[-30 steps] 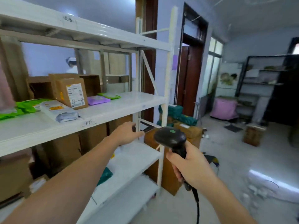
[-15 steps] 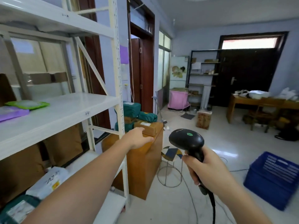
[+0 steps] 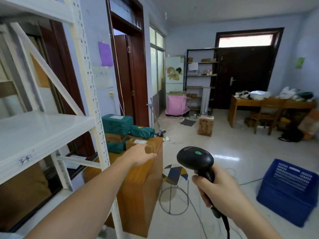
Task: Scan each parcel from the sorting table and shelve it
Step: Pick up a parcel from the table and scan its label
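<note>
A pale-walled room with a glossy tiled floor (image 3: 215, 152) opens out ahead, dark double doors (image 3: 245, 76) at its far end. Take the wooden table (image 3: 138, 195) as the mark: a tall orange-brown block just right of the white rack (image 3: 96, 118), whose corner post stands partly in front of the table's left side.

On the table's top sit the parcels: a large green one (image 3: 117, 124) at the back left, a smaller green one (image 3: 142, 131) beside it, another green one (image 3: 115, 147) lower down, a flat brown carton between them, and a brown box (image 3: 138, 144) with a white label at the front.

The left hand (image 3: 139, 156) reaches out over the table's front top edge, just at the brown box; its fingers point away and I cannot tell whether they are spread or closed on anything.

Right of the table, held in the air, is a black scanner (image 3: 195, 161) with a green dot on its head. The right hand (image 3: 219, 192) has its fingers wrapped tight round the handle, and a cable hangs from the handle's base.

Between table and scanner, on the floor, stands a small wire-legged stool (image 3: 174, 175) with a patterned seat. Further right of the table lies a blue crate (image 3: 290, 190). Well behind the table are a small printed carton (image 3: 205, 125), a pink-covered bin (image 3: 176, 105), a dark shelf unit (image 3: 201, 75) and a wooden desk (image 3: 241, 104) heaped with bags.
</note>
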`<state>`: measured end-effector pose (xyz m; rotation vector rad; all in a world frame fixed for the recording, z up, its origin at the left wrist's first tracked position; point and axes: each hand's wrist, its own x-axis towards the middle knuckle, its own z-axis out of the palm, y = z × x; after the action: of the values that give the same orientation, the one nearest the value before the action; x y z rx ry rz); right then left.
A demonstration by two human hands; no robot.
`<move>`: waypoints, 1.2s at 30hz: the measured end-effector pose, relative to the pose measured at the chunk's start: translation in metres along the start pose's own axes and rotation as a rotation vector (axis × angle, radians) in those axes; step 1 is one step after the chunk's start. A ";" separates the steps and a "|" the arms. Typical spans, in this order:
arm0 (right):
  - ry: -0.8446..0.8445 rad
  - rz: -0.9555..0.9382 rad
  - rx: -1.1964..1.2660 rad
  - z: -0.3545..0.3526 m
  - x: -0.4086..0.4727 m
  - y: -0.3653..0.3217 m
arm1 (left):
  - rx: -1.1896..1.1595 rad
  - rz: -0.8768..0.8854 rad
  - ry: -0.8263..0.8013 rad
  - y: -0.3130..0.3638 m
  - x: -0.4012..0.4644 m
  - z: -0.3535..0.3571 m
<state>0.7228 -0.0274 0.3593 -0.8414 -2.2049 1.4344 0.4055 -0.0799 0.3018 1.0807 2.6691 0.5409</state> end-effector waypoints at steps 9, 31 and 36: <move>-0.136 -0.047 -0.017 0.012 0.171 -0.012 | -0.040 -0.072 0.025 -0.026 0.148 -0.011; -0.296 -0.094 -0.016 0.120 0.586 -0.016 | -0.061 -0.244 -0.017 -0.170 0.511 -0.025; -0.393 -0.146 -0.053 0.136 0.685 -0.013 | -0.131 -0.329 0.081 -0.193 0.580 -0.029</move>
<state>0.1240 0.3288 0.3093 -0.4270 -2.5372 1.5809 -0.1356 0.1923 0.2165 0.5789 2.7544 0.6924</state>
